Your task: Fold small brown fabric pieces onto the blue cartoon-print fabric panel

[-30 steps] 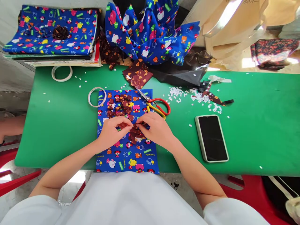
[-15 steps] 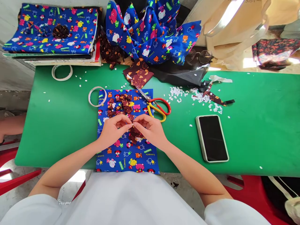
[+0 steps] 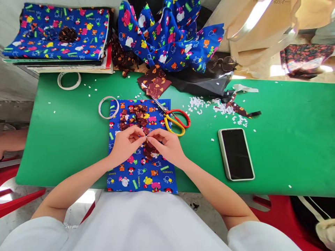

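Observation:
My left hand [image 3: 127,143] and my right hand [image 3: 167,144] meet at their fingertips above a blue printed cloth [image 3: 141,177] lying flat at the table's front edge. Both hands are closed in a pinch; what lies between the fingertips is too small to name. Small brown cloth pieces [image 3: 137,116] lie on the blue cloth beyond my hands, and more brown cloth [image 3: 150,151] shows just below the fingertips. Scissors [image 3: 174,120] with red and yellow handles rest at the cloth's upper right, their blades over its edge.
Two tape rolls [image 3: 69,87] [image 3: 108,116] lie at the left of the green table [image 3: 65,139]. A phone [image 3: 237,153] is at the right, with white scraps [image 3: 225,107] beyond it. Books [image 3: 78,69] and crumpled blue cloth [image 3: 167,42] line the back.
My joined fingertips have shifted very slightly left and up. Both hands keep the same pinch.

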`<state>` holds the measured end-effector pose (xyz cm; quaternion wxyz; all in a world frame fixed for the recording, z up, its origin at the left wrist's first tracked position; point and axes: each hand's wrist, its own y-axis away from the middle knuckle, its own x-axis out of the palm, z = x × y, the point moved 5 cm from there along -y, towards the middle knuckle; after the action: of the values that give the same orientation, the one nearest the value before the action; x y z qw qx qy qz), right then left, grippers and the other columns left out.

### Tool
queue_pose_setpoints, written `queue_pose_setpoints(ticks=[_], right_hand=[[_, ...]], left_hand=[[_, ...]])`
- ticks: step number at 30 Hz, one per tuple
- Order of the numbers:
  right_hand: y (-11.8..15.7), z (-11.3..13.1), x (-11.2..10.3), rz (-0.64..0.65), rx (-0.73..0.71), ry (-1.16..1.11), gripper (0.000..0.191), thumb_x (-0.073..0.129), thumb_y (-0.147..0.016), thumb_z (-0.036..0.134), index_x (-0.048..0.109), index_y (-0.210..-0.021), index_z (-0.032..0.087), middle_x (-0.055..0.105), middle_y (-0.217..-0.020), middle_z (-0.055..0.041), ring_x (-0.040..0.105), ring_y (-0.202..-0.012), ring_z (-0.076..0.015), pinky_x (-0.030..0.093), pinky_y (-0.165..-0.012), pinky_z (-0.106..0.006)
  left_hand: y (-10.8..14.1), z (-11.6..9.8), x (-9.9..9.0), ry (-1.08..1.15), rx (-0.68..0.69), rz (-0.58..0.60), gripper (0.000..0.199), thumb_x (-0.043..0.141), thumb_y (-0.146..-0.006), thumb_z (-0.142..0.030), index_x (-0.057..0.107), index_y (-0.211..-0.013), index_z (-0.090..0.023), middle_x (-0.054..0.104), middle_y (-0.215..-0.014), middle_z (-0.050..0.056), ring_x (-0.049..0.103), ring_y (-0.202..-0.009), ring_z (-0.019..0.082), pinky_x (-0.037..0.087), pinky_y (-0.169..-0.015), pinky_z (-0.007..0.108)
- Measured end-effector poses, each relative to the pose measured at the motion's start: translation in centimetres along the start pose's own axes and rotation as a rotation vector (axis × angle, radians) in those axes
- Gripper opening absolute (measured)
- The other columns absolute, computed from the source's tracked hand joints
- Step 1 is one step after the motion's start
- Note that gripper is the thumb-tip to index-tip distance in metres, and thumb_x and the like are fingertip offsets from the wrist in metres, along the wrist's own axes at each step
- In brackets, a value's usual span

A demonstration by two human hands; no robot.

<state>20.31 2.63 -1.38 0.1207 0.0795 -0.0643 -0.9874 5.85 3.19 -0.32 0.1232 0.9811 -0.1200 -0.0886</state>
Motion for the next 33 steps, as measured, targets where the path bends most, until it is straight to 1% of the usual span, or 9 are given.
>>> queue_pose_setpoints(ticks=[4, 9, 14, 17, 19, 23, 25, 29, 33], right_hand=[[0.0, 0.0, 0.1, 0.000, -0.002, 0.011, 0.013, 0.060, -0.080, 0.033, 0.063, -0.080, 0.020, 0.066, -0.073, -0.0017, 0.061, -0.064, -0.0137, 0.052, -0.062, -0.028], [0.0, 0.3, 0.1, 0.012, -0.007, -0.001, 0.012, 0.060, -0.080, 0.030, 0.063, -0.081, 0.019, 0.066, -0.074, -0.0020, 0.061, -0.064, -0.0133, 0.052, -0.062, -0.027], [0.1, 0.3, 0.1, -0.017, -0.028, 0.023, 0.009, 0.061, -0.078, 0.027, 0.063, -0.079, 0.018, 0.066, -0.072, -0.0022, 0.061, -0.062, -0.0129, 0.052, -0.060, -0.027], [0.2, 0.2, 0.0, -0.041, -0.043, 0.043, 0.009, 0.059, -0.079, 0.026, 0.063, -0.076, 0.018, 0.065, -0.070, -0.0018, 0.060, -0.061, -0.0127, 0.052, -0.060, -0.028], [0.1, 0.2, 0.0, -0.043, -0.042, 0.041, 0.009, 0.059, -0.079, 0.026, 0.062, -0.076, 0.018, 0.065, -0.070, -0.0018, 0.059, -0.061, -0.0127, 0.051, -0.059, -0.028], [0.2, 0.4, 0.1, -0.027, -0.038, 0.023, 0.009, 0.060, -0.079, 0.027, 0.062, -0.076, 0.019, 0.064, -0.069, -0.0014, 0.060, -0.061, -0.0128, 0.052, -0.059, -0.028], [0.2, 0.5, 0.1, -0.025, -0.035, 0.005, 0.008, 0.060, -0.079, 0.027, 0.062, -0.076, 0.019, 0.065, -0.070, -0.0013, 0.060, -0.061, -0.0124, 0.051, -0.059, -0.027], [0.2, 0.4, 0.0, -0.028, -0.032, -0.008, 0.008, 0.060, -0.079, 0.027, 0.062, -0.077, 0.019, 0.066, -0.072, -0.0011, 0.060, -0.062, -0.0122, 0.051, -0.059, -0.026], [0.1, 0.4, 0.0, -0.042, -0.047, 0.026, 0.008, 0.060, -0.079, 0.026, 0.062, -0.078, 0.019, 0.065, -0.071, -0.0008, 0.060, -0.061, -0.0121, 0.050, -0.058, -0.026]], left_hand=[[0.0, 0.1, 0.0, -0.020, 0.006, 0.000, 0.011, 0.063, -0.075, -0.025, 0.059, -0.077, -0.016, 0.061, -0.073, 0.000, 0.055, -0.063, 0.009, 0.045, -0.057, 0.019], [0.1, 0.2, 0.1, -0.080, 0.035, -0.006, 0.010, 0.061, -0.076, -0.025, 0.059, -0.078, -0.015, 0.061, -0.073, 0.000, 0.055, -0.060, 0.009, 0.045, -0.053, 0.019], [0.2, -0.2, 0.2, -0.185, 0.111, -0.025, 0.007, 0.060, -0.077, -0.022, 0.060, -0.078, -0.016, 0.063, -0.075, 0.001, 0.059, -0.066, 0.011, 0.050, -0.060, 0.022], [0.2, -0.4, 0.2, -0.257, 0.163, -0.030, 0.005, 0.059, -0.078, -0.021, 0.060, -0.080, -0.016, 0.062, -0.075, 0.000, 0.060, -0.067, 0.011, 0.052, -0.062, 0.022], [0.3, -0.5, 0.3, -0.302, 0.211, -0.036, 0.004, 0.057, -0.078, -0.018, 0.059, -0.082, -0.016, 0.061, -0.080, 0.001, 0.060, -0.065, 0.009, 0.052, -0.060, 0.021], [0.5, -0.7, 0.5, -0.331, 0.293, -0.010, 0.014, 0.054, -0.078, -0.014, 0.058, -0.091, -0.016, 0.056, -0.097, 0.004, 0.059, -0.061, 0.005, 0.052, -0.055, 0.018], [0.5, -0.7, 0.6, -0.339, 0.294, 0.033, 0.014, 0.054, -0.078, -0.014, 0.058, -0.092, -0.016, 0.056, -0.094, 0.004, 0.058, -0.059, 0.005, 0.051, -0.053, 0.018], [0.3, -0.8, 0.7, -0.408, 0.271, 0.118, 0.008, 0.052, -0.081, -0.016, 0.059, -0.085, -0.015, 0.057, -0.076, 0.000, 0.055, -0.057, 0.007, 0.048, -0.052, 0.018], [0.2, -0.9, 0.5, -0.438, 0.262, 0.128, 0.010, 0.050, -0.083, -0.018, 0.060, -0.081, -0.015, 0.060, -0.074, 0.000, 0.055, -0.058, 0.008, 0.046, -0.053, 0.019]])
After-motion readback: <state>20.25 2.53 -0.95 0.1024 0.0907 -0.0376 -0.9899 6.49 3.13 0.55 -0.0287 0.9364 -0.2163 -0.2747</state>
